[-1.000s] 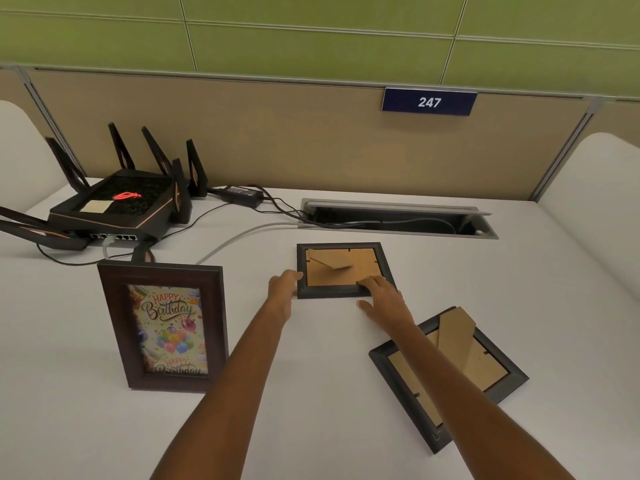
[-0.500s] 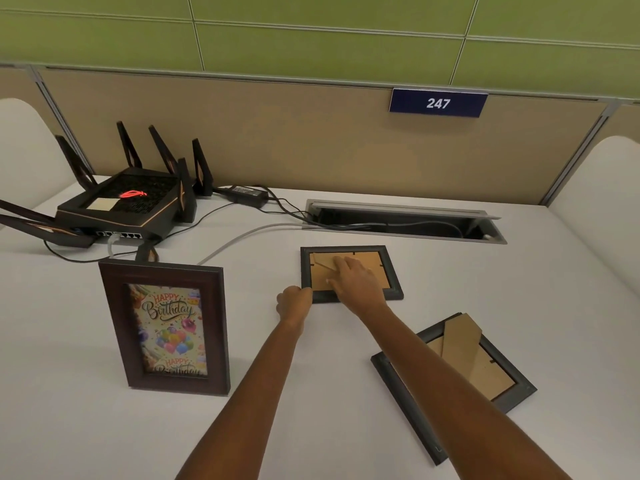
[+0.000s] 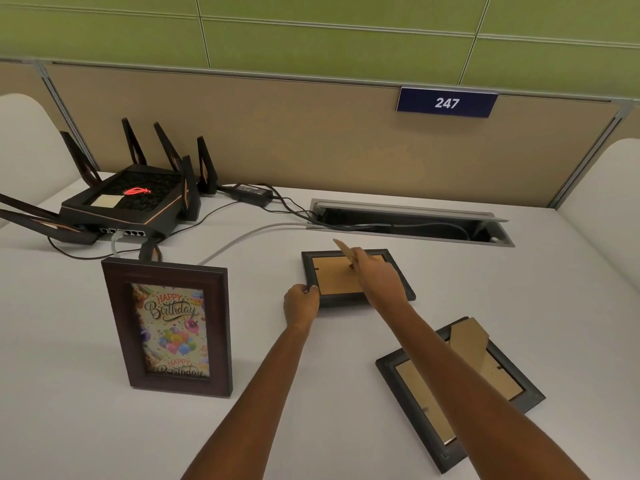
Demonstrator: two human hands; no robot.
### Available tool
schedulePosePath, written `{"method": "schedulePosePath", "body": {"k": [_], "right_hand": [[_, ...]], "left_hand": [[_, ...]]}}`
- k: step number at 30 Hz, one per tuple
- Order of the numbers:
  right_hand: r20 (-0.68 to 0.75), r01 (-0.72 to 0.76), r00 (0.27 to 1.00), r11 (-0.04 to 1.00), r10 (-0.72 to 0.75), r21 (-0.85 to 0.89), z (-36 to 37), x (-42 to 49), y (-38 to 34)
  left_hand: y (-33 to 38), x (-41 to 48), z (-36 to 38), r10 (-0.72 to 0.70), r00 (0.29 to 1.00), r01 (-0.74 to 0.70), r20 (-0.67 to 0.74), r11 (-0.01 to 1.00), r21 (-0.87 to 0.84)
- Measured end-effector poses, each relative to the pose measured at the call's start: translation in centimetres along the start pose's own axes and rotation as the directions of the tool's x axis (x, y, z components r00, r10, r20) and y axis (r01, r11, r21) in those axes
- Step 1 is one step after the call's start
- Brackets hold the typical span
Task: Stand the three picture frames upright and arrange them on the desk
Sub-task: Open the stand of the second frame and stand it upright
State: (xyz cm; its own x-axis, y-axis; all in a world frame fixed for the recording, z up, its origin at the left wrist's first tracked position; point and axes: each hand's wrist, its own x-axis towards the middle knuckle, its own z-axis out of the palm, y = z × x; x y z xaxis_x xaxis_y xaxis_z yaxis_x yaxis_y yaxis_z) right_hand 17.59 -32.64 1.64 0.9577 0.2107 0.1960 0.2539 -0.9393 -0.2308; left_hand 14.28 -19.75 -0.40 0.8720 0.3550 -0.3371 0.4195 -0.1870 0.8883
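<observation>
On the white table (image 3: 69, 427) there are three picture frames. I take the black router (image 3: 128, 206) at the back left corner as the landmark. Just in front of the router, the birthday frame (image 3: 169, 327) stands upright and shows its colourful card to the person.

To the right of the router, near the middle of the table, the small dark frame (image 3: 398, 289) lies face down with its brown backing up. The left hand (image 3: 300, 304) pinches the near left corner of this frame, fingers curled around the edge. The right hand (image 3: 375, 275) is over the backing and grips the cardboard stand (image 3: 343, 248) between the fingers, so the stand is lifted away from the backing and points up and to the left.

Further from the router, at the near right part of the table, the larger dark frame (image 3: 519, 389) lies face down too, turned at an angle, partly hidden under the right forearm. Its own stand is raised a little.

Behind the small frame, an open cable tray (image 3: 408, 221) is set in the table, and cables run from it to the router.
</observation>
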Motion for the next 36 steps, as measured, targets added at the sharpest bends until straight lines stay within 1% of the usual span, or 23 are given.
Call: {"method": "schedulePosePath", "body": {"k": [2, 5, 6, 10, 12, 13, 14, 16, 18, 19, 21, 22, 23, 25, 27, 29, 31, 32, 34, 36], "right_hand": [[-0.024, -0.013, 1.000, 0.999, 0.014, 0.050, -0.5, -0.1, 0.0], [-0.071, -0.022, 0.997, 0.995, 0.029, 0.102, -1.0, -0.5, 0.0], [-0.087, -0.028, 0.995, 0.991, 0.039, 0.128, -1.2, -0.7, 0.0], [-0.173, -0.033, 0.982, 0.970, 0.077, 0.240, -2.2, -1.8, 0.5], [-0.241, 0.019, 0.969, 0.958, 0.053, 0.287, -2.8, -2.6, 0.6], [-0.251, 0.044, 0.967, 0.949, 0.037, 0.312, -3.2, -3.0, 0.6], [-0.245, 0.065, 0.969, 0.935, 0.025, 0.350, -3.6, -3.3, 0.5], [-0.209, 0.086, 0.978, 0.889, 0.011, 0.449, -4.4, -3.9, 0.4], [-0.140, 0.036, 0.989, 0.822, 0.053, 0.568, -5.1, -4.5, 0.0], [-0.078, -0.028, 0.992, 0.764, 0.102, 0.645, -5.4, -4.6, -0.2], [0.077, -0.180, 0.978, 0.595, 0.194, 0.783, -6.1, -4.6, -0.7], [0.135, -0.234, 0.966, 0.518, 0.221, 0.823, -6.6, -4.6, -0.9], [0.176, -0.269, 0.955, 0.454, 0.237, 0.849, -7.1, -4.5, -1.1], [0.228, -0.311, 0.939, 0.360, 0.256, 0.879, -8.2, -4.5, -1.1], [0.272, -0.341, 0.924, 0.255, 0.268, 0.905, -9.0, -4.8, -0.7], [0.343, -0.374, 0.903, 0.081, 0.257, 0.924, -9.6, -4.9, -0.1], [0.417, -0.406, 0.884, -0.095, 0.210, 0.909, -9.9, -5.1, 0.6], [0.440, -0.417, 0.879, -0.151, 0.182, 0.896, -10.0, -5.2, 0.9], [0.474, -0.436, 0.869, -0.231, 0.141, 0.870, -10.0, -5.6, 1.6], [0.516, -0.468, 0.847, -0.286, 0.124, 0.836, -9.8, -6.2, 2.2]], "left_hand": [[0.3, -0.2, 0.0, -0.017, 0.999, 0.020, 0.033, 0.995, -0.094], [1.2, -0.9, -0.1, -0.061, 0.989, 0.102, 0.138, 0.945, -0.312], [1.6, -1.2, -0.1, -0.050, 0.988, 0.095, 0.143, 0.940, -0.328], [3.2, -1.9, 0.1, 0.046, 0.992, -0.011, 0.115, 0.959, -0.284], [4.2, -2.4, 0.2, 0.094, 0.989, -0.060, 0.111, 0.958, -0.281], [4.6, -2.8, 0.2, 0.124, 0.987, -0.093, 0.101, 0.957, -0.275], [5.0, -3.2, 0.2, 0.160, 0.983, -0.134, 0.087, 0.958, -0.253], [5.7, -3.9, 0.4, 0.262, 0.964, -0.251, 0.054, 0.956, -0.155], [6.1, -4.5, 0.5, 0.384, 0.923, -0.383, 0.026, 0.923, -0.030], [6.2, -4.7, 0.5, 0.441, 0.897, -0.441, 0.013, 0.897, 0.037], [6.3, -5.4, 0.5, 0.551, 0.834, -0.543, -0.004, 0.823, 0.165], [6.3, -5.7, 0.5, 0.601, 0.799, -0.589, 0.002, 0.782, 0.204], [6.1, -6.0, 0.4, 0.643, 0.766, -0.629, 0.020, 0.743, 0.228], [5.7, -6.6, 0.3, 0.709, 0.702, -0.695, 0.076, 0.657, 0.291], [5.0, -7.0, 0.2, 0.779, 0.612, -0.759, 0.140, 0.528, 0.382], [4.2, -7.3, 0.0, 0.853, 0.478, -0.819, 0.210, 0.347, 0.458], [3.5, -7.3, -0.2, 0.900, 0.364, -0.825, 0.239, 0.192, 0.532], [3.2, -7.4, -0.3, 0.914, 0.321, -0.815, 0.250, 0.132, 0.564], [2.4, -7.3, -0.6, 0.921, 0.241, -0.802, 0.305, 0.012, 0.597], [1.6, -7.2, -0.9, 0.918, 0.167, -0.775, 0.360, -0.104, 0.624]]}}
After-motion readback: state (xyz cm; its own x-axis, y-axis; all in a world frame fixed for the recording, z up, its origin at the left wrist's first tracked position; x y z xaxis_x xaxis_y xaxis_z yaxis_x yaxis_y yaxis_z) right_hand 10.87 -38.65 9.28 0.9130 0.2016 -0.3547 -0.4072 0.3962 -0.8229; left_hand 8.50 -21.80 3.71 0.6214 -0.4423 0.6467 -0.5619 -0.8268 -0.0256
